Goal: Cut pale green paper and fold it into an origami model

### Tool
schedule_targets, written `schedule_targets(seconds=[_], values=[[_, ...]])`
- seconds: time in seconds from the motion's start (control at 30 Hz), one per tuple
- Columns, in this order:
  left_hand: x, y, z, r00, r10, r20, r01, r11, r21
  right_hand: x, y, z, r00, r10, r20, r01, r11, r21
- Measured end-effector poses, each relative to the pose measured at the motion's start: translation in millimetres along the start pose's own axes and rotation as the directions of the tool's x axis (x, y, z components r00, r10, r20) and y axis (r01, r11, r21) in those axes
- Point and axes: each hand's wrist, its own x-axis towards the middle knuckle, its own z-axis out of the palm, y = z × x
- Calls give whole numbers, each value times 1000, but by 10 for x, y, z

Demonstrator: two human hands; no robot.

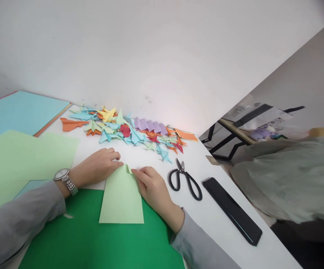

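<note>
Folded paper (122,201) points lengthwise toward the wall (156,63), left hand (100,167) and right hand (154,188) pinching its narrow end.

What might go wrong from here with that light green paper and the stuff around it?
The small flap at the far end of the light green paper, by the right hand, might crease crooked. The scissors lie to that hand's right, blades parted, so a sideways sweep could bump them. Reaching forward might crush the folded paper pieces.
</note>
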Motion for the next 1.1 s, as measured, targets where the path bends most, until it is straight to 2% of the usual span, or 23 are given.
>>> schedule_targets(seconds=[0.43,0.77,0.97,1.1], values=[[14,30,-30,998,11,58,-14,999,47,8,2,-3,1000,15,15,-15,999,-30],[13,37,-18,1000,16,11,-17,999,28,34,5,-8,981,-177,75,182,982,-60],[24,46,-40,998,26,57,-30,997,71,41,8,-9,970,-221,100,229,970,-76],[17,39,-31,999,27,42,-29,998,48,47,-9,-28,959,-249,133,262,962,-83]])
